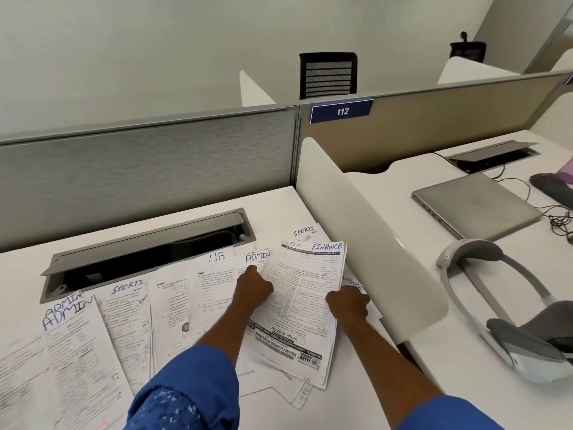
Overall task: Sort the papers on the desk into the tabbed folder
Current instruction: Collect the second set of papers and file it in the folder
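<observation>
left arm: blue sleeve [189, 380] pushed up the forearm, arm reaching forward over the papers [130, 324].
left hand [252, 288]: back up, fingers curled in, forefinger [252, 270] stretched out with its tip on the admin sheet [255, 258]; it sits at the left edge of the finance sheet [307, 293], but a grip on that edge cannot be told.
right arm: bare forearm reaching forward, just beside the white divider [372, 231].
right hand [348, 304]: back up, fingers curled round the right edge of the finance sheet, holding it.
finance sheet: between the two hands, top of a loose stack, heading at the far end.
papers: fanned across the desk [276, 209] left of the hands, headed admin and sports; another sports sheet [305, 231] lies beyond the finance sheet.
</observation>
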The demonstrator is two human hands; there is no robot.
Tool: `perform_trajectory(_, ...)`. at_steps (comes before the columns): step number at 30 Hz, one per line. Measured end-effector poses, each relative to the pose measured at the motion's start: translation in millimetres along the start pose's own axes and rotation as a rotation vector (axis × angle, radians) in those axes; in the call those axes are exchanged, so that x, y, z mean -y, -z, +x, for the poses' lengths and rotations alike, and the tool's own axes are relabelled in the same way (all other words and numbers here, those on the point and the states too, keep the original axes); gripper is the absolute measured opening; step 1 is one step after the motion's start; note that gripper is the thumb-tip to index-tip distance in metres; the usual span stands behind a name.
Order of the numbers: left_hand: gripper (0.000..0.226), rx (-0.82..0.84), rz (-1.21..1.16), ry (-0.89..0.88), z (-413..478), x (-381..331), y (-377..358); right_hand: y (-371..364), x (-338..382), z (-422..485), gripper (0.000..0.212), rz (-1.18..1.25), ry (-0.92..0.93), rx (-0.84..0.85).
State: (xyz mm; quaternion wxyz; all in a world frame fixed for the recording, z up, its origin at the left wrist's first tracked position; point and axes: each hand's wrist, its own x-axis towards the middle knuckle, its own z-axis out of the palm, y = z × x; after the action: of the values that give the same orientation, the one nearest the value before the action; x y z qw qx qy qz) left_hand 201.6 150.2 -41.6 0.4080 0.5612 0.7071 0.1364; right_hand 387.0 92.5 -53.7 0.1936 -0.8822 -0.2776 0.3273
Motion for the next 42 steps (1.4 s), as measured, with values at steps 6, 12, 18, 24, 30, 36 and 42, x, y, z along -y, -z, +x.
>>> perform_trajectory(6, 0.059, -0.004, -0.003, 0.033, 2.0, 3.0, 2.2, 3.0, -1.0, 0.1, 0.029, 0.125, -0.046, -0.065)
perform_trajectory(12, 0.019, 0.018, -0.037, 0.068, 7.0, 7.8, 3.5, 6.8, -2.8, 3.4, 0.022, 0.191, -0.013, -0.047)
perform_trajectory(18, 0.015, 0.091, -0.141, 0.052, 0.8, 0.8, 5.2, 8.2, -1.9, -1.7, 0.017, 0.264, -0.021, -0.008)
perform_trajectory(24, 0.011, 0.099, -0.193, 0.048, -4.1, 3.7, 8.1, 10.0, 2.2, -3.2, 0.009, 0.333, 0.073, -0.009)
perform_trajectory(30, 0.020, 0.036, -0.167, 0.013, -6.2, 7.3, 14.5, 13.4, 6.3, -4.6, 0.016, 0.449, 0.201, 0.041)
perform_trajectory(36, 0.037, 0.021, -0.292, 0.001, -12.1, 7.3, 28.7, 25.4, 16.3, -4.6, 0.026, 0.611, 0.359, 0.176)
perform_trajectory(42, 0.048, -0.065, -0.419, -0.036, -13.0, 7.6, 40.7, 42.0, 35.3, -9.8, 0.021, 0.704, 0.467, 0.281)
